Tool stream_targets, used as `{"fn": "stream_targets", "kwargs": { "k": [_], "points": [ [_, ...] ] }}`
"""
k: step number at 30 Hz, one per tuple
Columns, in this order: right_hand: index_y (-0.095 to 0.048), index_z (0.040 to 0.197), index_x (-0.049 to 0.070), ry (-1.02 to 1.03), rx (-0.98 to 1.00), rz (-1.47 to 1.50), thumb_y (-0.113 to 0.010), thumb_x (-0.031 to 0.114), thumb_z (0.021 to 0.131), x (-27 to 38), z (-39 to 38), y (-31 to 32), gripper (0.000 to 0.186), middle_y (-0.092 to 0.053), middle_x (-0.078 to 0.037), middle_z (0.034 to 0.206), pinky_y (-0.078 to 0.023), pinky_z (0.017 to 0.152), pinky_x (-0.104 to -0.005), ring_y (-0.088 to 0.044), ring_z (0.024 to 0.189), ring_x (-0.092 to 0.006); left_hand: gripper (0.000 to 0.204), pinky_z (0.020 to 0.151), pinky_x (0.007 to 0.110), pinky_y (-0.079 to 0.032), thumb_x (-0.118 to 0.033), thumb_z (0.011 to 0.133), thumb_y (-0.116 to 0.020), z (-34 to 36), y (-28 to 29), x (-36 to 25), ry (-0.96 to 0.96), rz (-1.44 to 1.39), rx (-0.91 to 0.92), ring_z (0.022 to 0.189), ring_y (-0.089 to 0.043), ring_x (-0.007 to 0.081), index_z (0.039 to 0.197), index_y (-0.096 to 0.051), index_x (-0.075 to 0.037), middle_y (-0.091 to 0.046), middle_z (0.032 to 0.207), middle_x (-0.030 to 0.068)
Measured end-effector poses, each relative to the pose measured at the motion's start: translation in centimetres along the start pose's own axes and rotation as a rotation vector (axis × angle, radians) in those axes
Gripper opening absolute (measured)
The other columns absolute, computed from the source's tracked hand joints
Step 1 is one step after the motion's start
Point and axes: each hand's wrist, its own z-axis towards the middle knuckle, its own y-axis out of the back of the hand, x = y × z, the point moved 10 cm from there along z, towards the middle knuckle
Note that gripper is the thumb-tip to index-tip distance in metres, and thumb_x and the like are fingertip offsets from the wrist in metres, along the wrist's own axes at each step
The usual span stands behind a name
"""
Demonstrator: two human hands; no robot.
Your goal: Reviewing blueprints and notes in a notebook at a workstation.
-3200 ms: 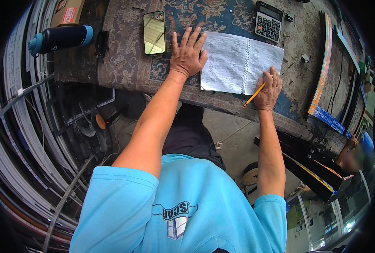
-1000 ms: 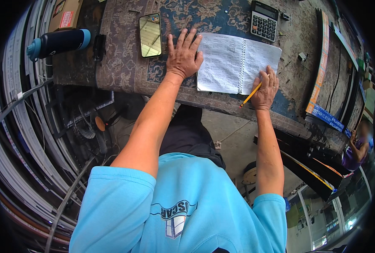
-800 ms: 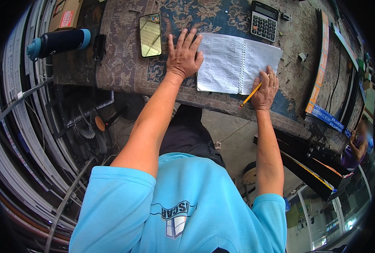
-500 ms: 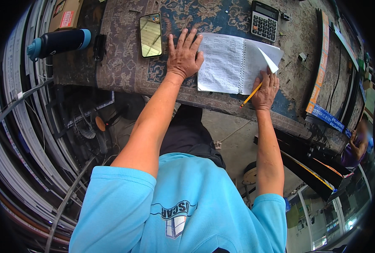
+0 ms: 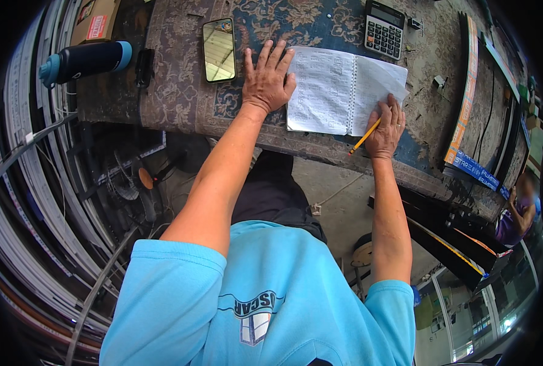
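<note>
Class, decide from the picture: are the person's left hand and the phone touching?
Apart. The head view shows it: a strip of patterned table covering is visible between the phone and left hand.

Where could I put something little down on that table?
There's bare patterned cloth between the small black object and the phone, and more above the notebook, between phone and calculator. It's crowded between phone and left hand, and where the right hand, holding a pencil, rests on the notebook.
</note>
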Motion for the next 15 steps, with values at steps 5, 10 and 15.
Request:
{"fn": "stream_targets", "kwargs": {
  "k": [5, 10, 15],
  "points": [
    [-0.056, 0.128, 0.016, 0.009, -0.009, -0.004, -0.058, 0.026, 0.098, 0.15, 0.03, 0.18, 0.031, -0.049, -0.012, 0.154, -0.024, 0.122, -0.0535, -0.042, 0.145, -0.0332, 0.061, 0.124, 0.064, -0.010, -0.039, 0.094, -0.050, -0.01, -0.12, 0.05, -0.001, 0.004, 0.000, 0.152, -0.031, 0.0291, 0.152, -0.049, -0.019, -0.039, 0.162, 0.0061],
    [-0.053, 0.128, 0.019, 0.006, -0.005, -0.016, -0.059, 0.024, 0.098, 0.27, 0.07, 0.23, 0.031, -0.050, -0.009, 0.154, -0.025, 0.121, -0.0528, -0.043, 0.145, -0.0314, 0.062, 0.124, 0.064, -0.010, -0.039, 0.094, -0.050, -0.02, -0.13, 0.05, -0.001, 0.003, 0.000, 0.153, -0.030, 0.0292, 0.153, -0.049, -0.019, -0.039, 0.163, 0.0062],
    [-0.053, 0.128, 0.019, 0.007, -0.012, -0.017, -0.059, 0.025, 0.098, 0.28, 0.06, 0.27, 0.031, -0.050, -0.009, 0.154, -0.026, 0.121, -0.0524, -0.043, 0.145, -0.0301, 0.062, 0.124, 0.064, -0.010, -0.039, 0.094, -0.050, -0.02, -0.13, 0.06, 0.000, -0.002, 0.004, 0.153, -0.030, 0.0294, 0.153, -0.048, -0.018, -0.039, 0.163, 0.0063]
  ]
}}
